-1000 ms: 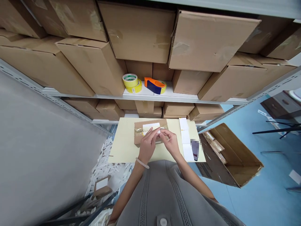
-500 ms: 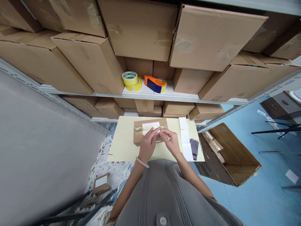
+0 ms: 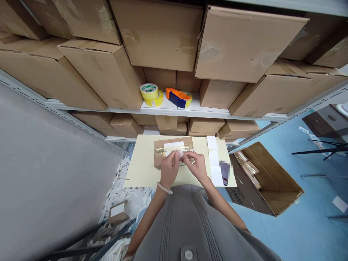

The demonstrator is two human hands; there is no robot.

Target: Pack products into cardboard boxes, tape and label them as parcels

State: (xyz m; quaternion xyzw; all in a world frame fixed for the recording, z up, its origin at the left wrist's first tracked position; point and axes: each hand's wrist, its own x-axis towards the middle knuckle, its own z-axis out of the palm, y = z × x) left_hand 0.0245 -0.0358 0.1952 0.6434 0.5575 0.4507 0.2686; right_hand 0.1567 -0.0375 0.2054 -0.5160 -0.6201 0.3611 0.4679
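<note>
A cardboard box (image 3: 159, 152) with shiny tape across its top lies on the pale yellow board (image 3: 141, 170). A white label (image 3: 174, 145) sits on top of the box. Over the box's near edge, my left hand (image 3: 169, 167) pinches a small white label (image 3: 181, 154) between thumb and fingers. My right hand (image 3: 197, 166) meets it from the other side, its thumb and forefinger closed on the same small label. My fingertips hide part of that piece. To the right of my hands lies a strip of white labels (image 3: 214, 158), with a phone (image 3: 225, 172) beside it.
Rolls of yellow tape (image 3: 150, 95) and an orange and blue tape dispenser (image 3: 178, 98) stand on the shelf (image 3: 174, 111) ahead. Cardboard boxes crowd the shelves. A large open carton (image 3: 272, 181) stands right of the board; white scraps (image 3: 119, 185) cover the floor at left.
The fingers of my left hand have bent from stretched to a pinch, and the small white label shows more between my hands. My right hand stays about where it was.
</note>
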